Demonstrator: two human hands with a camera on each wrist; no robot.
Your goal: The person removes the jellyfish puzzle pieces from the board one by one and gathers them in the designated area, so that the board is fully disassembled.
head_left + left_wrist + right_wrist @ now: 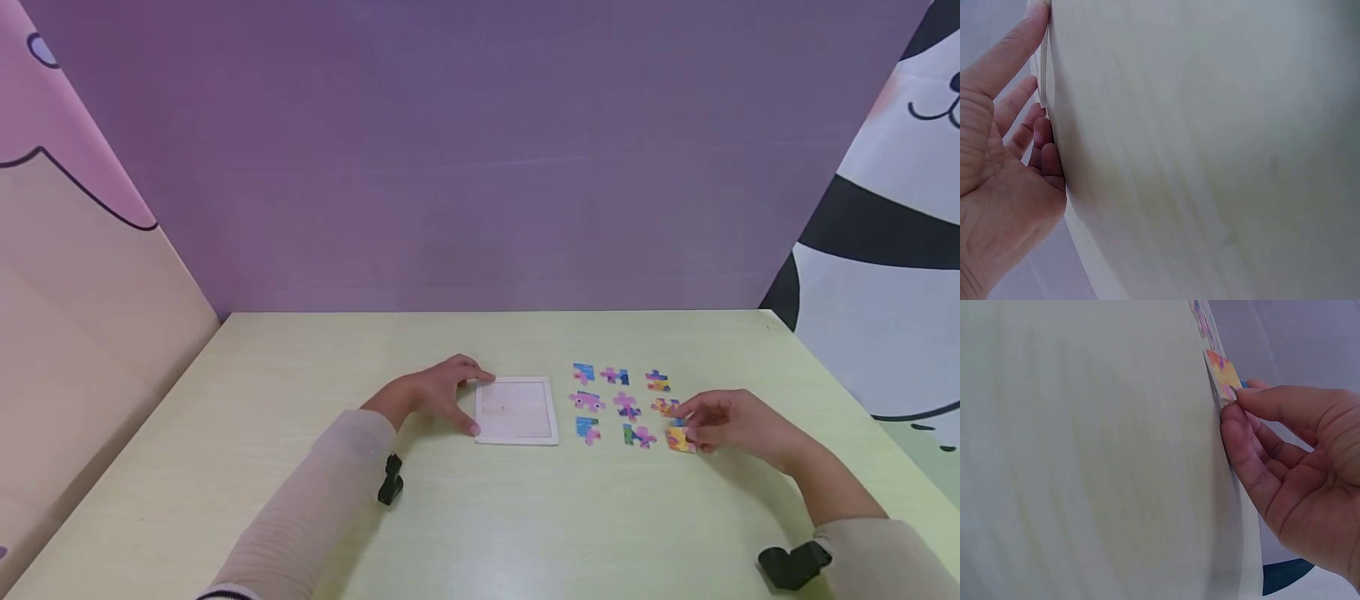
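While the fingertips [1230, 415] of the right hand [731, 423] pinch the yellow-and-orange puzzle piece [680, 439] between thumb and forefinger, that piece sits tilted at the near right corner of the loose set, its lower edge on or just off the table [525, 517]; which of the two I cannot tell. In the right wrist view the same piece [1224, 374] shows bright yellow and pink right at the thumb tip, with the other fingers curled loosely beneath it.

Just beside that pinch, to its left, the rest of the puzzle pieces [617, 402] lie flat in rows, blue, pink and green, each apart from its neighbour.

Over on the other side, the left hand [435, 396] has its fingers spread and mostly straight, thumb [463, 425] and forefinger touching the left edge of the white puzzle tray [516, 410]. The left wrist view shows the forefinger [1019, 44] stretched out along the tray's edge, the other fingers bent in lightly behind it.

The tray lies flat on the pale green table, between the two hands and just left of the pieces. Both arms wear beige sleeves [315, 500], each with a black wrist mount [390, 479]. Behind the table stands a purple backdrop [480, 167].
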